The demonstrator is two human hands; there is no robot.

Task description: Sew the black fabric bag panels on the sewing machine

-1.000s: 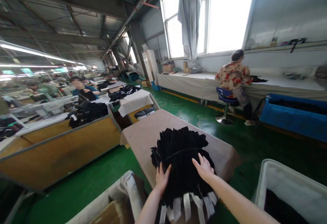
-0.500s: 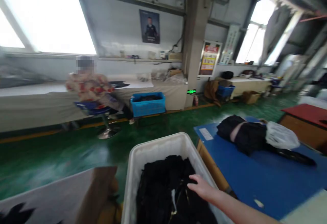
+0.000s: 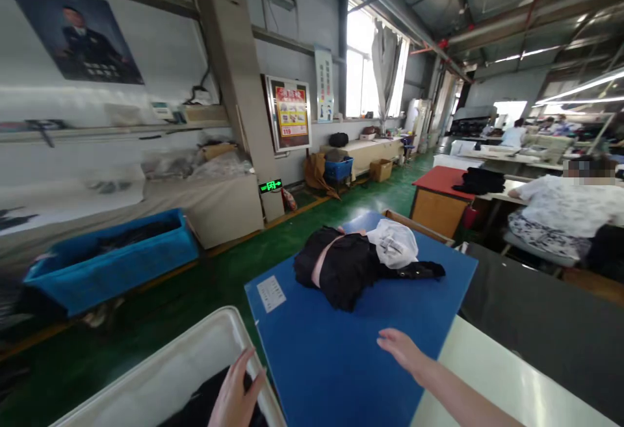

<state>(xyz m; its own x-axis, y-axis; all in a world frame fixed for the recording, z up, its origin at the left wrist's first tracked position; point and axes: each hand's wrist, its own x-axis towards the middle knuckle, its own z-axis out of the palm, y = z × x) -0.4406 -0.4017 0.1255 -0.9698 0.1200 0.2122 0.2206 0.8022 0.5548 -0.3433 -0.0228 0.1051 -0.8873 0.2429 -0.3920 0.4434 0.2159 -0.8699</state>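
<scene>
Over the near part of the blue bench (image 3: 331, 355), the right hand (image 3: 402, 352) reaches in from the right, its fingers partly open, with nothing seen in them. Half a second ago it was above the white bin (image 3: 234, 326), which stands just beside the left side of the blue bench; a second ago both hands lay on a pile of black cloth on a bench with a pale cover, now out of view. The left hand (image 3: 236, 394) has come back into sight at the bin's rim nearest the blue bench. Its fingers are loosely spread and seem empty; whether they touch the rim cannot be told. Dark cloth (image 3: 205, 401) lies below it inside the bin. As the view has swung right, the blue bench has moved to the middle. On its far half lies a bundle of black cloth (image 3: 348, 271) with a pinkish strip (image 3: 324, 261) across it, touched by neither hand. A white plastic bag (image 3: 394, 244) lies against its right side, and a paper label (image 3: 271, 294) is at the bench's left edge. Both hands now appear free, the right one nearer the bundle.
</scene>
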